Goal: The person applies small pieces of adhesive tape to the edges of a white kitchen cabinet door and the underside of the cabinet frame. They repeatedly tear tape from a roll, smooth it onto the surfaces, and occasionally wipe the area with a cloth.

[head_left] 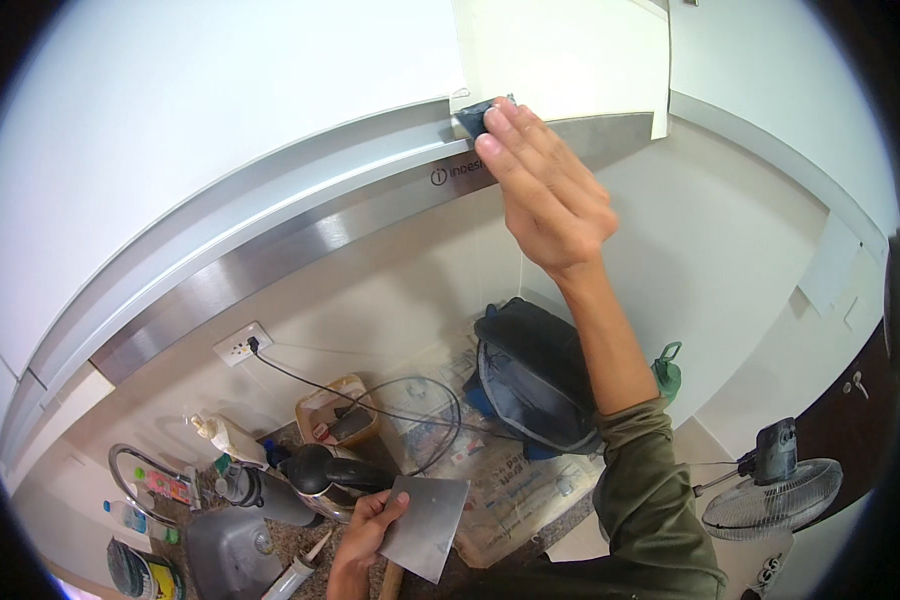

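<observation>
Upper centre of the frame: the person's right hand (550, 190) is raised to the lower edge of a white wall cabinet (220, 90), just above a brushed-metal strip (340, 222). Right grip: fingers pressed together, their tips closed on a dark blue-grey piece (475, 119) held against that edge; thumb position cannot be made out. Lower centre: left hand (375, 520) pinches a flat grey metal sheet (426, 525) near its upper left corner, thumb on the visible face; sheet held tilted over the worktop (570, 521). Just left of that hand, a kettle (320, 472) with a black lid and handle; behind it, a brown plastic tub (315, 401) with items inside. At the bottom edge, a pale nozzled tube (292, 578) lies near the left wrist, beside the sink (220, 560) at lower left. Right of centre, a black bag (545, 370) rests on newspaper (525, 490) spread over the worktop. Left of centre, a black plug (254, 344) sits in a white wall socket (235, 347). Lower right: a caged fan (775, 497), well apart from both hands. Right forearm wears an olive sleeve (650, 500), pushed up toward the elbow.
</observation>
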Motion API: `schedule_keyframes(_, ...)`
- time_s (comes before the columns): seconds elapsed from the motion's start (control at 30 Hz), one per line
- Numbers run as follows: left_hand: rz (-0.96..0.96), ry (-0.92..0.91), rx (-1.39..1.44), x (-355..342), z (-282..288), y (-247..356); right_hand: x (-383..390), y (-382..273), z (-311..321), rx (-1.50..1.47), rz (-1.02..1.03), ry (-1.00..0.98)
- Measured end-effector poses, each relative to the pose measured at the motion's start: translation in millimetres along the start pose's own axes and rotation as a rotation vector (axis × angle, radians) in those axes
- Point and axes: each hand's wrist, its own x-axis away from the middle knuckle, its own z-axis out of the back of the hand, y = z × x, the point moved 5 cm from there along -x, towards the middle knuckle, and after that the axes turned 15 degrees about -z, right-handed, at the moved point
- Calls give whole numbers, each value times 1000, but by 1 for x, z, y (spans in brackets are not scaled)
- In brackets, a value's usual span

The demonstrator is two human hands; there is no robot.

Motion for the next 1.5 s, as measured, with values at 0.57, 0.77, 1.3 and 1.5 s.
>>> schedule_keyframes(0.57, -13, 31, 9, -1, 3, 0, -14, -3, 10, -89, -36, -83)
schedule_keyframes(0.77, 3, 27, 31, -2, 5, -3, -8, -6, -1, 7, 10, -23)
schedule_keyframes(1.3, -19, 68, 15, 3, 5, 2, -16, -7, 8, -1, 16, -45)
schedule_keyframes(1.5, -20, 51, 3, 3, 7, 3, -24, -9, 0, -5, 41, -74)
